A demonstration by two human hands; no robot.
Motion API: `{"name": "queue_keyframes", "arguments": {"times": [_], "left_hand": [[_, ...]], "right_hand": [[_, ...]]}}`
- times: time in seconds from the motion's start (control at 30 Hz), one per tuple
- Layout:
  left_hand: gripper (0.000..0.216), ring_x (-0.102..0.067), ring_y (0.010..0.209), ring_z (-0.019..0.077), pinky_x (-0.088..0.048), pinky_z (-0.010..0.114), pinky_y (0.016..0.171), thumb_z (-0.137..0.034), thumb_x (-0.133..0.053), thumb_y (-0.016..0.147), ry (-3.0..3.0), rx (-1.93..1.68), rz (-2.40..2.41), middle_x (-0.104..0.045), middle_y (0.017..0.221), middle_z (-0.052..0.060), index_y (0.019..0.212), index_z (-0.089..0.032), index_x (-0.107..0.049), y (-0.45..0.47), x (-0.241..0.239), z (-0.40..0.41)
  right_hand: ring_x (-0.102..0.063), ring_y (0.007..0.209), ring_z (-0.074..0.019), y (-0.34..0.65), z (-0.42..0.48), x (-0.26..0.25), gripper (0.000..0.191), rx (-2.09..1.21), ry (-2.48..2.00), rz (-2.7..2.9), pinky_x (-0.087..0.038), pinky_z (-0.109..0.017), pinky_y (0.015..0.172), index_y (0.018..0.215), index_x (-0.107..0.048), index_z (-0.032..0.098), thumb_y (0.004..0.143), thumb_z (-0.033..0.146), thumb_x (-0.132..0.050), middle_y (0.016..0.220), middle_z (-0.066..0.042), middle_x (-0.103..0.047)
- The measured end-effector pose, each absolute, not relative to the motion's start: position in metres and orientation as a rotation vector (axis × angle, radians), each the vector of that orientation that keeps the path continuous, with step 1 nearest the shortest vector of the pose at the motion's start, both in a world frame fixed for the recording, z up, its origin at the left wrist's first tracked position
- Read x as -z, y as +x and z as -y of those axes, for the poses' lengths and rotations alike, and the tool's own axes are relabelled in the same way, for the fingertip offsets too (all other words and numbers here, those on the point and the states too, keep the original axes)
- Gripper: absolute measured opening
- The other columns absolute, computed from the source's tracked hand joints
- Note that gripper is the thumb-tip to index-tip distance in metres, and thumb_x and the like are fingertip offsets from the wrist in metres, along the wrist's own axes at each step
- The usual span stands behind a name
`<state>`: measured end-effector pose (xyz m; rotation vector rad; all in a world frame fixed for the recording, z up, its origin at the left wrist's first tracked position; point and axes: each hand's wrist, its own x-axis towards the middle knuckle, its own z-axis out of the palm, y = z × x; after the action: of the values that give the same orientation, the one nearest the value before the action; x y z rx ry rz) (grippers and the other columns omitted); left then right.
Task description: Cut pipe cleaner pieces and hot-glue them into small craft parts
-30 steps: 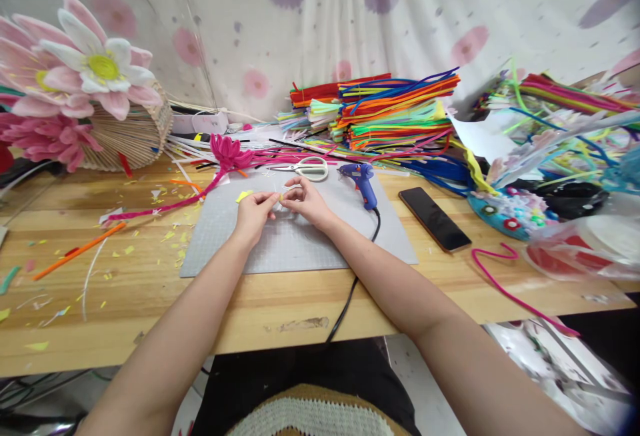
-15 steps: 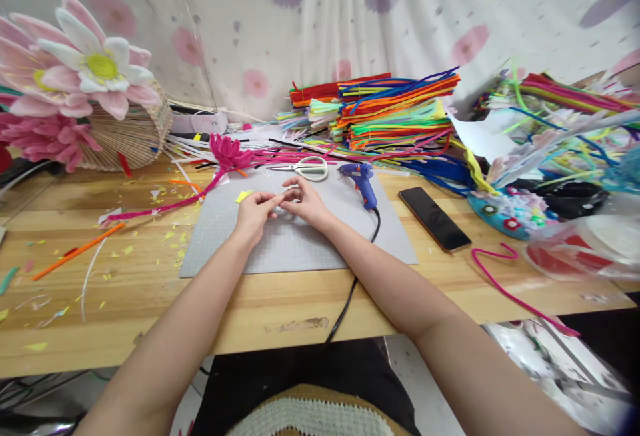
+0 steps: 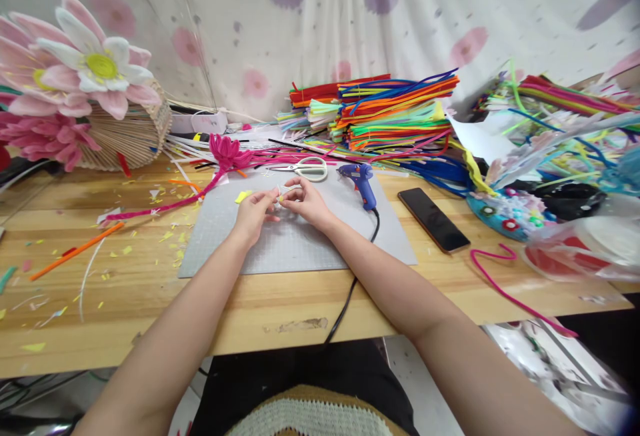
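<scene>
Over the grey cutting mat (image 3: 305, 249), my left hand (image 3: 255, 215) and my right hand (image 3: 309, 204) meet fingertip to fingertip. Between them is a small, thin white piece (image 3: 281, 193), with a speck of yellow by the right fingertips; its exact kind is too small to make out. Both hands are closed in a pinch on it. A yellow scrap (image 3: 243, 196) lies on the mat just beyond my left hand. Behind my right hand rest white-handled scissors (image 3: 313, 169). To the right of them lies a blue glue gun (image 3: 363, 183), its black cord running toward the table's front edge.
Bundles of coloured pipe cleaners (image 3: 395, 113) are piled at the back. A pink pipe-cleaner flower (image 3: 227, 153) lies left of the mat, an orange stick (image 3: 75, 251) nearer. A phone (image 3: 434, 219) and a curled pink pipe cleaner (image 3: 520, 296) lie on the right. Large fluffy flowers (image 3: 100, 66) stand far left.
My fingertips have shifted slightly, and the thin white piece between them now shows more clearly, with a yellow speck. Other things on the table stay where they were.
</scene>
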<state>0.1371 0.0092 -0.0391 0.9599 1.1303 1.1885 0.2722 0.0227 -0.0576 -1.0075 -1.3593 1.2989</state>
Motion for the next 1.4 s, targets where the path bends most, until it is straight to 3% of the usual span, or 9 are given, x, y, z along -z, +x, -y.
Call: {"name": "queue_keyframes", "arguments": {"times": [0.23, 0.47, 0.83, 1.13, 1.4], "left_hand": [[0.034, -0.053, 0.056, 0.0117, -0.040, 0.021, 0.041, -0.037, -0.076, 0.049, 1.101, -1.182, -1.206, -0.064, 0.068, 0.004, 0.071, -0.012, -0.067, 0.135, 0.044, -0.010], [0.034, -0.056, 0.058, 0.0114, -0.040, 0.018, 0.041, -0.037, -0.075, 0.051, 1.088, -1.194, -1.226, -0.066, 0.072, 0.007, 0.072, -0.011, -0.067, 0.136, 0.047, -0.011], [0.032, -0.045, 0.054, 0.0074, -0.044, 0.018, 0.041, -0.038, -0.072, 0.051, 1.054, -1.127, -1.215, -0.053, 0.059, 0.000, 0.068, -0.011, -0.066, 0.134, 0.041, -0.009], [0.035, -0.047, 0.052, 0.0086, -0.044, 0.020, 0.039, -0.036, -0.076, 0.044, 1.132, -1.022, -1.225, -0.055, 0.059, 0.001, 0.066, -0.011, -0.066, 0.126, 0.041, -0.011], [0.024, -0.042, 0.045, 0.0058, -0.043, 0.019, 0.038, -0.030, -0.070, 0.051, 1.081, -1.162, -1.314, -0.051, 0.053, -0.003, 0.062, -0.012, -0.062, 0.128, 0.046, -0.015]], "right_hand": [[-0.055, 0.059, -0.0092, 0.273, -0.024, 0.060, 0.044, -1.306, -1.012, 1.396, -0.040, -0.021, 0.052, 0.092, -0.041, 0.020, 0.057, 0.026, -0.067, 0.066, 0.006, -0.059], [-0.055, 0.060, -0.0094, 0.271, -0.024, 0.062, 0.046, -1.292, -1.009, 1.401, -0.039, -0.021, 0.051, 0.093, -0.040, 0.020, 0.057, 0.028, -0.067, 0.067, 0.005, -0.059], [-0.052, 0.054, -0.0078, 0.274, -0.023, 0.057, 0.044, -1.321, -1.067, 1.381, -0.037, -0.019, 0.049, 0.091, -0.041, 0.021, 0.057, 0.027, -0.067, 0.065, 0.007, -0.058], [-0.056, 0.059, -0.0081, 0.274, -0.021, 0.059, 0.040, -1.343, -1.061, 1.494, -0.041, -0.021, 0.057, 0.093, -0.042, 0.020, 0.060, 0.019, -0.064, 0.064, 0.007, -0.059], [-0.054, 0.060, -0.0076, 0.282, -0.020, 0.050, 0.038, -1.325, -1.122, 1.459, -0.040, -0.019, 0.051, 0.092, -0.042, 0.020, 0.062, 0.021, -0.065, 0.070, 0.005, -0.059]]}}
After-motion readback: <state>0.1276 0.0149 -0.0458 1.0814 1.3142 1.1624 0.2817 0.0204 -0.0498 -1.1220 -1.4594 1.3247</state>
